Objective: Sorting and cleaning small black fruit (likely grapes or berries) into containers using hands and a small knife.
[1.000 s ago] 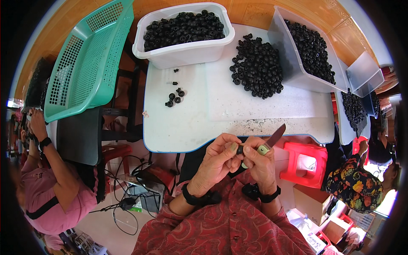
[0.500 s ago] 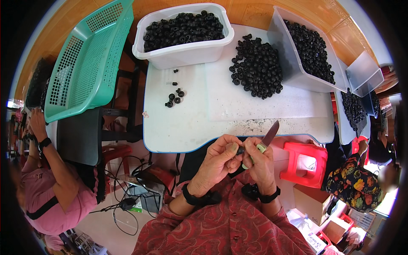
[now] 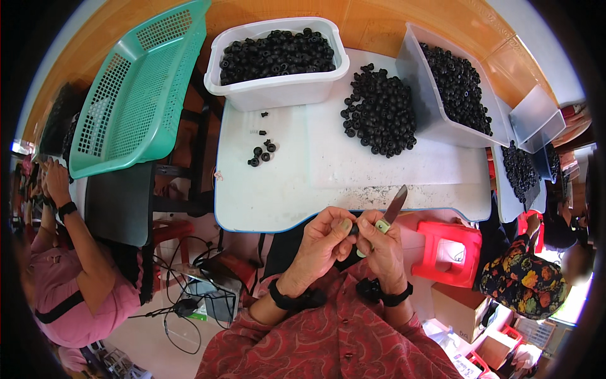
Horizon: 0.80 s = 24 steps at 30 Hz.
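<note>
Between thumb and fingers, my left hand [image 3: 324, 243] pinches a small black round part [image 3: 353, 230] in front of my chest. My right hand [image 3: 382, 245] is wrapped round the pale green handle of a knife [image 3: 396, 205], its blade pointing up and away from me. The right thumb and fingertips meet the left fingertips at the black part. Beyond my hands, a heap of black round parts [image 3: 380, 114] lies on the white table [image 3: 290, 170]. Several loose black pieces [image 3: 261, 153] lie on the table's left side.
A white tub [image 3: 278, 95] and a clear bin [image 3: 435, 120], both filled with black parts, stand at the back. A green basket [image 3: 142, 104] is at left. Red stool [image 3: 447, 252] and cables [image 3: 183, 306] flank me. A person in pink [image 3: 88, 271] and one in floral [image 3: 524, 275] sit nearby.
The view has shifted slightly, so the table sits a little lower. Both hands still hold the black part and the knife; the knife blade now points more steeply upward.
</note>
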{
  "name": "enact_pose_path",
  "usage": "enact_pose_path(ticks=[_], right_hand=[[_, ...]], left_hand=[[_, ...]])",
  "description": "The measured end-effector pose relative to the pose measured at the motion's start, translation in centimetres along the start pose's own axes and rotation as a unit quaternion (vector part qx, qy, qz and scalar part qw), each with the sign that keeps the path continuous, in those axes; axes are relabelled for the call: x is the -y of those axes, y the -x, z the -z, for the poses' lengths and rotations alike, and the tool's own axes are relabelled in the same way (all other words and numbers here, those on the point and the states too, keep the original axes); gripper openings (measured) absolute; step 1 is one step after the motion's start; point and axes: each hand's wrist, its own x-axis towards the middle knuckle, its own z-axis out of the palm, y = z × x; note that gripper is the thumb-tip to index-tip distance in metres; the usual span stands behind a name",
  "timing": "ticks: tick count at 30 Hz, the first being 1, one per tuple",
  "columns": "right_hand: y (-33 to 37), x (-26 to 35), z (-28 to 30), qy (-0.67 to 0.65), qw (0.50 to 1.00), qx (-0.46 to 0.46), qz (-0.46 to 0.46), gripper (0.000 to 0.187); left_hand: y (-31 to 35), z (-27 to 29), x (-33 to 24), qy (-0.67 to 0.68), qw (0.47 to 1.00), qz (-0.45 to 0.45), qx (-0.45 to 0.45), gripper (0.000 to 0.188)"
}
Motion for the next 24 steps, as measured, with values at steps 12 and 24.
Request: enact_pose_path(ticks=[12,24], right_hand=[[0.4,0.1,-1.0,0.054,0.998,0.006,0.034,0.017],[0.3,-0.4,-0.8,0.170,0.978,-0.074,0.099,0.017]], left_hand=[[0.2,-0.9,-1.0,0.014,0.999,0.017,-0.032,0.016],[0.4,-0.8,-0.2,-0.177,0.983,-0.017,-0.052,0.031]])
